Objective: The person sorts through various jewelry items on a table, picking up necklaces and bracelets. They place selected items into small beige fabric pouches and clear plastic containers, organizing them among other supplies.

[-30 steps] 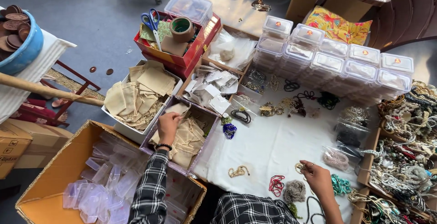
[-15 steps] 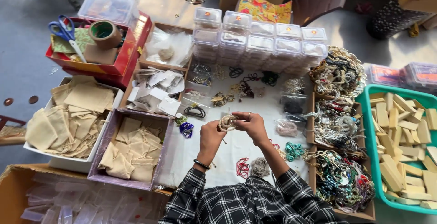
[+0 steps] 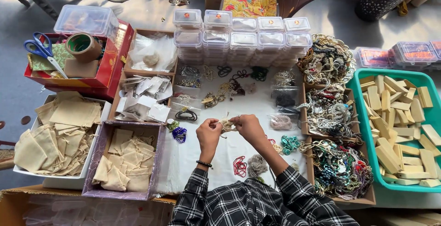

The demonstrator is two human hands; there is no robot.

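Both hands, left hand point(image 3: 208, 132) and right hand point(image 3: 248, 126), pinch a small beige jewellery piece point(image 3: 227, 124) above the white worktop point(image 3: 206, 152), bead strands point(image 3: 239, 166) and pouch boxes point(image 3: 120, 161) close around.

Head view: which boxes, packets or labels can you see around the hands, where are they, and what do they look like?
Clear lidded boxes: stacked rows behind the hands, some with round orange stickers.
Red carton: far left, open, holds scissors and tape roll.
Purple-edged box: left front, holds beige pouches.
Green tray: right, holds pale blocks.
Clear packets: on white cloth, right of centre.
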